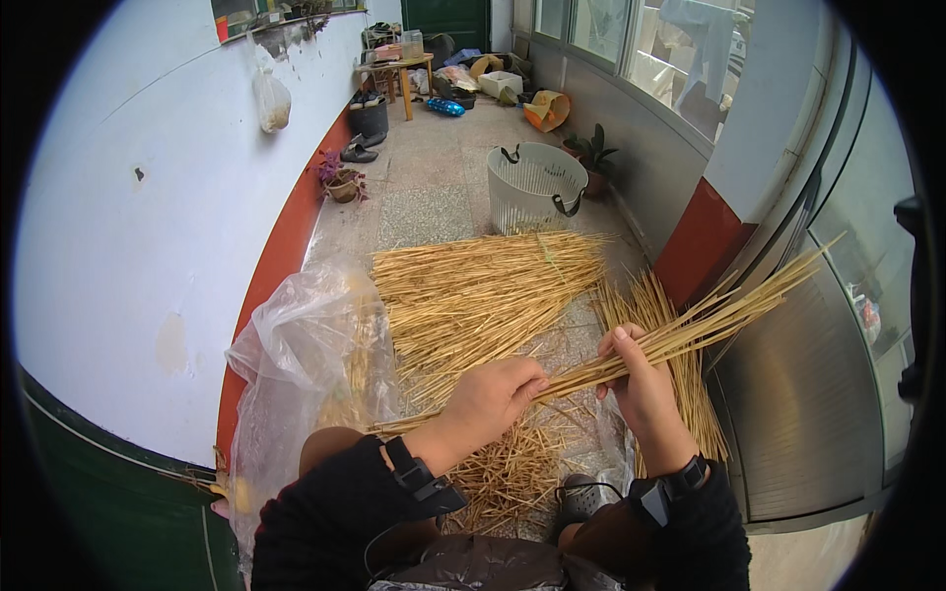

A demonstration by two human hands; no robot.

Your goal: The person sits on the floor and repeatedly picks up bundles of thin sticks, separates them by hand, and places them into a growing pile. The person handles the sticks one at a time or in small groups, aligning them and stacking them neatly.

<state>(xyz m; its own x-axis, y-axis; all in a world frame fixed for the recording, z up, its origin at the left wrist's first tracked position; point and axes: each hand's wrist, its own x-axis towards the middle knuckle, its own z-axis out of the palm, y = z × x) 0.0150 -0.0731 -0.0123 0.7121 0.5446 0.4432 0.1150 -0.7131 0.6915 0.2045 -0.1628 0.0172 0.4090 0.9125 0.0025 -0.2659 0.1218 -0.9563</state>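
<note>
A bundle of dry straw stalks (709, 321) runs slantwise across my lap, its loose ends fanning up to the right. My left hand (491, 395) is closed around the bundle's lower part. Farther up, my right hand (639, 373) grips the same stalks, thumb on top. Beyond my hands a wide layer of straw (480, 295) lies on the floor, with short broken pieces (510, 473) heaped between my feet. Another pile of stalks (691, 399) lies to the right, partly behind my right hand.
At my left stands a clear plastic bag (288, 362) with straw showing through. A grey laundry basket (528, 185) with dark handles is beyond the straw. Potted plants (342, 185), shoes (360, 151), a small wooden table (406, 66) and clutter line the passage. A metal door panel (798, 414) stands right.
</note>
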